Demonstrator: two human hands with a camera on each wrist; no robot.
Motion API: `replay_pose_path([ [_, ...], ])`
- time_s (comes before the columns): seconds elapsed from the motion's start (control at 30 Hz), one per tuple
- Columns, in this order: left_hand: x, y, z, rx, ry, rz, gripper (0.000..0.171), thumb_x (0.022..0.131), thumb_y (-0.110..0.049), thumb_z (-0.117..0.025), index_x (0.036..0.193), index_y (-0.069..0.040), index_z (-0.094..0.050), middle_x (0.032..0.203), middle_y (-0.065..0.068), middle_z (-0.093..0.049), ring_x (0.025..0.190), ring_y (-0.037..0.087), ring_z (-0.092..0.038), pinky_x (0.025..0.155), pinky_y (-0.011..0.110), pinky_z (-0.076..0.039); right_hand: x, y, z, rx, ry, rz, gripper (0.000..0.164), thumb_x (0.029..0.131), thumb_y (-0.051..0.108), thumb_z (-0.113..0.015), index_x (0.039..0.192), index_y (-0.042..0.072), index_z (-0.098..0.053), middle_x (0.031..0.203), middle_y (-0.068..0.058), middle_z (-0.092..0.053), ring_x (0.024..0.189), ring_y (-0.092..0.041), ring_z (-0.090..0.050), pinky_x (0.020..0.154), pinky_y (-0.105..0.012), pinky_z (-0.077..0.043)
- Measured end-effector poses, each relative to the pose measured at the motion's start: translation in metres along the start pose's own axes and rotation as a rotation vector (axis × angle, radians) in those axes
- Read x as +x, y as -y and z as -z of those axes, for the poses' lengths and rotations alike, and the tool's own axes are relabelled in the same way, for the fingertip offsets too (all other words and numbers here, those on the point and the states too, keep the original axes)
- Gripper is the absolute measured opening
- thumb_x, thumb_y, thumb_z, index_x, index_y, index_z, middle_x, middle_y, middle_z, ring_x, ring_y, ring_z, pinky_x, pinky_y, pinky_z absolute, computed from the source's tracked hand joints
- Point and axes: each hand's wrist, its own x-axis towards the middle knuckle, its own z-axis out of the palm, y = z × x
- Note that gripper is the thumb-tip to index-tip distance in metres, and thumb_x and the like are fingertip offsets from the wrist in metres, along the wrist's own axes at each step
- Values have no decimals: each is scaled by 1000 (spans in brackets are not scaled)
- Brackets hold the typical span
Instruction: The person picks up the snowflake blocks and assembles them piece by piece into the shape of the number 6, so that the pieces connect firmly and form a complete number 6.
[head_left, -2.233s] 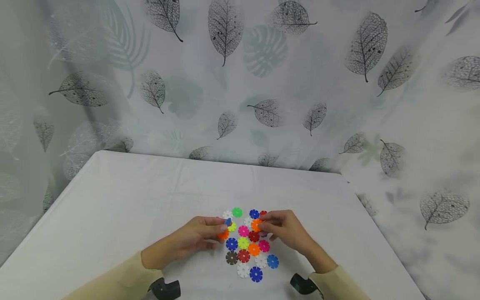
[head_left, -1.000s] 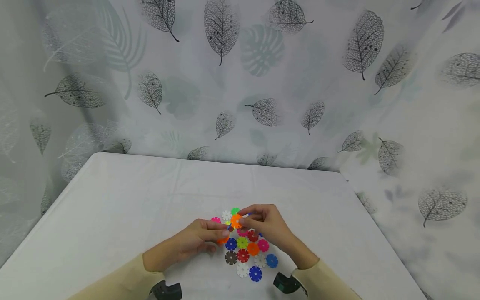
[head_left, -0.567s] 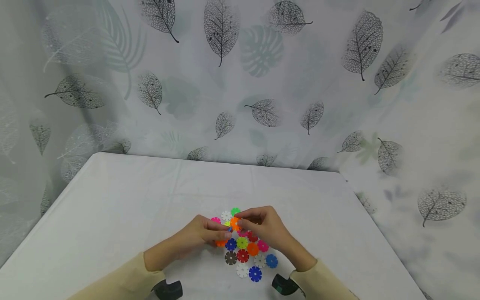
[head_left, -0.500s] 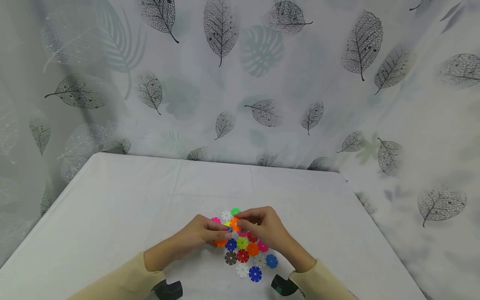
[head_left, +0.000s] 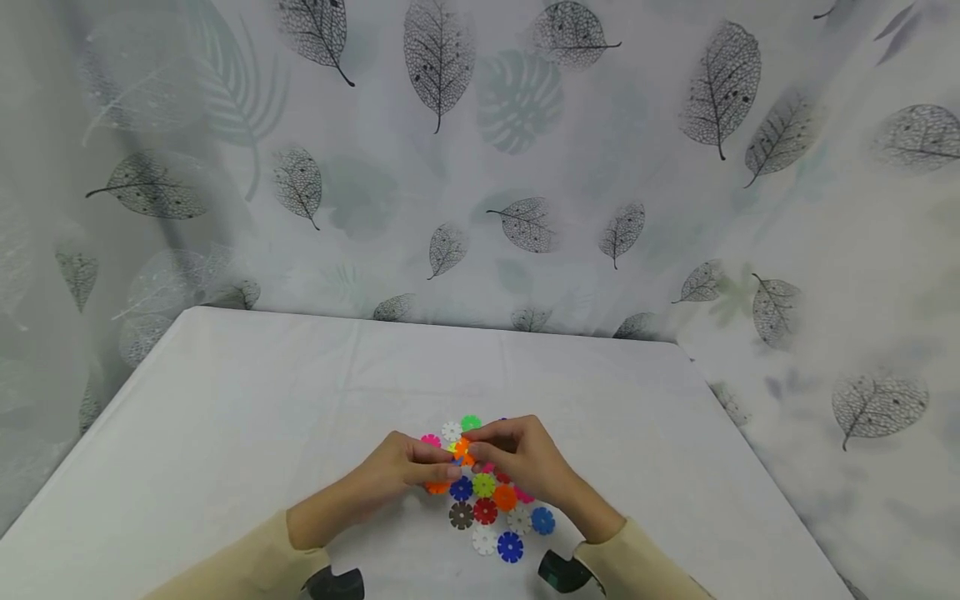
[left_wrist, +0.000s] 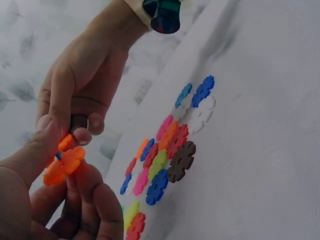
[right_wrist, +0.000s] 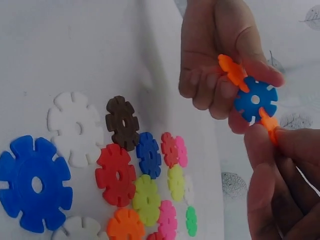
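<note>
Notched plastic snowflake discs are in both hands, above others on the table. My left hand (head_left: 397, 471) pinches a blue disc (right_wrist: 245, 105) between thumb and fingers. An orange disc (right_wrist: 231, 71) is slotted onto one side of that blue disc, and it shows broadly in the left wrist view. My right hand (head_left: 528, 458) pinches a second orange disc (right_wrist: 270, 127) by its edge. This one meets the blue disc's rim on the opposite side, its notch at or in a blue notch; how deep it sits cannot be told. Fingers partly cover both orange discs.
Loose discs lie flat below the hands on the white tablecloth (head_left: 262, 400), among them a brown one (head_left: 461, 516), a red one (head_left: 485, 511) and a dark blue one (head_left: 510, 547). A leaf-print curtain (head_left: 375, 167) hangs behind the table.
My right hand has carried the orange disc leftward from the right of the pile to the blue disc. Over the last half second both hands have barely shifted, the two discs drawing closer.
</note>
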Motion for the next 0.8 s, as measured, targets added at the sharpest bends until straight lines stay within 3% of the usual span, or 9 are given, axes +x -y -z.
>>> replay_pose_path([
  [0.23,-1,-4,3,74,8,52,36,92,-33,-77,113,-4,-77,96,3,-75,85,17,-62,79,34,-52,0,-2,-6,-7,-39,-81,17,95,22,-74,108,12,-75,87,1,-75,74,-42,-67,62,-48,-58],
  [0.4,-1,-4,0,88,-14,38,37,92,-31,-77,116,-5,-76,99,3,-75,86,17,-63,79,33,-52,-1,-4,-9,-19,-65,-76,18,96,27,-73,105,13,-78,88,2,-75,79,-37,-69,63,-48,-59],
  [0.53,-2,-3,-2,96,-49,53,45,91,-32,-78,123,-2,-72,107,4,-74,90,17,-64,78,33,-55,-3,-6,-7,-38,-101,-52,26,99,30,-68,113,10,-76,100,-3,-74,85,-36,-68,67,-48,-59],
  [0.67,-1,-2,-1,69,-88,88,55,90,-31,-79,132,2,-65,113,8,-72,89,19,-66,76,36,-58,-6,-9,0,-56,-192,-36,29,101,28,-65,124,12,-72,117,-9,-70,96,-26,-68,77,-39,-59],
  [0.8,1,0,1,21,-118,115,60,90,-30,-79,137,2,-60,111,8,-73,82,20,-67,74,36,-59,-10,-12,9,-51,-296,-28,32,100,26,-67,129,13,-68,126,-10,-66,104,-23,-67,84,-39,-58],
])
